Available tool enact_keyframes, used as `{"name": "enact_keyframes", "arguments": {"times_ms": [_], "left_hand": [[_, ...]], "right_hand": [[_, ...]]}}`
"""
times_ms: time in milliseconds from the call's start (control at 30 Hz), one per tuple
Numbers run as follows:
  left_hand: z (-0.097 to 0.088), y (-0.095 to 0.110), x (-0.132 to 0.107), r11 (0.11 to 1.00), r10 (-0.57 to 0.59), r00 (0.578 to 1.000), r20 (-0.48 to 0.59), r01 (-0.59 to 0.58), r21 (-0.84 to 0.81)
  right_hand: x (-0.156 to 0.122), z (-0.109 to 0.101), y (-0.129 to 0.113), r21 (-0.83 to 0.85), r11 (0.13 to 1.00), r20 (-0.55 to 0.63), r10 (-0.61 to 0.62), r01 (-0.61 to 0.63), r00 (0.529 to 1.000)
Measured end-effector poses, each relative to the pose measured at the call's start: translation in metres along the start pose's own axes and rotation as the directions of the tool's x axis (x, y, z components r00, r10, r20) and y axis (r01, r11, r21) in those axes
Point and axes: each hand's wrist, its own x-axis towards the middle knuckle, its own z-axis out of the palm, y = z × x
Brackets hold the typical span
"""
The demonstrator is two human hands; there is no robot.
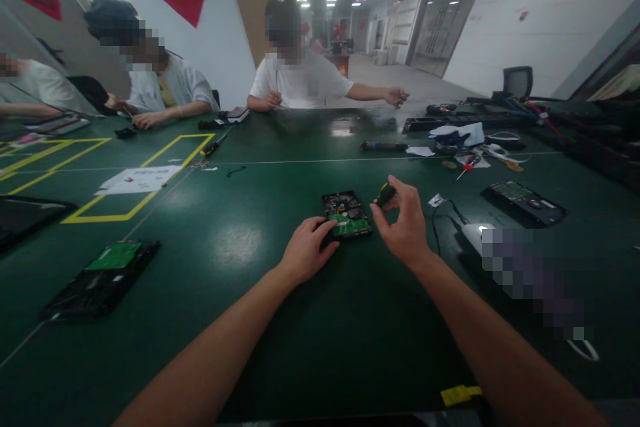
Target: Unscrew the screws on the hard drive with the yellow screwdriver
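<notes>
We have our left hand (306, 250) on the near-left side of an opened hard drive (345, 202), fingers spread and touching its edge and green circuit board; we cannot tell whether thumb and fingers truly clamp it; the drive lies flat on the green tabletop (320, 333), a little right of the middle, between our two hands. In our right hand (404, 223) we hold a black-and-yellow screwdriver handle (385, 195), pinched between thumb and fingertips just right of the drive; we cannot make out its tip.

To the left we see a second hard drive (100, 283), with part of its green board showing; farther left lies a yellow tape outline (97, 218) with a printed sheet (137, 180) across it; beyond, near the far side, rests a yellow-and-black screwdriver (213, 144). To the right we have a third hard drive (525, 203); nearer us lies a pixelated purple-and-white object (530, 273), with a dark cable (436, 230) by its far end; farther off we find a red-handled screwdriver (470, 164) and a dark rod-shaped tool (384, 146).

Across the table we face a person in a white T-shirt (310, 83), one arm stretched right; left of them sits a person in a dark cap (175, 87).
</notes>
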Motion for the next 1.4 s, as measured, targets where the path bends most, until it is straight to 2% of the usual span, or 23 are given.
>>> {"name": "enact_keyframes", "arguments": {"times_ms": [267, 500, 800, 1000, 1233, 1400], "left_hand": [[0.0029, -0.003, -0.0004, 1.0, -0.004, 1.0, 0.008, 0.004, 0.001], [0.0012, -0.0014, -0.0003, 1.0, -0.027, 1.0, 0.009, 0.027, -0.014], [0.0011, 0.001, 0.0015, 0.999, -0.051, 0.999, 0.002, 0.051, -0.011], [-0.0012, 0.0041, 0.0014, 0.997, -0.07, 0.998, 0.006, 0.07, -0.015], [-0.0015, 0.0042, 0.0015, 0.998, -0.049, 0.999, -0.02, 0.048, -0.027], [-0.0014, 0.0031, 0.0018, 0.999, -0.03, 0.999, -0.029, 0.029, -0.038]], "right_hand": [[0.0004, -0.0014, -0.0024, 0.028, 1.0, 0.042, -0.012, 0.011, 0.999], [-0.0021, 0.0008, 0.0026, -0.005, 1.0, -0.035, 0.003, -0.003, 0.999], [-0.0006, -0.0005, -0.0012, 0.015, 1.0, -0.001, -0.002, 0.002, 1.0], [-0.0001, -0.0015, -0.0009, -0.004, 1.0, -0.029, -0.003, 0.003, 1.0], [-0.0003, -0.0015, 0.0005, 0.024, 1.0, -0.009, -0.018, 0.018, 1.0], [0.0003, -0.0032, -0.0008, -0.023, 1.0, -0.012, -0.005, 0.004, 1.0]]}}
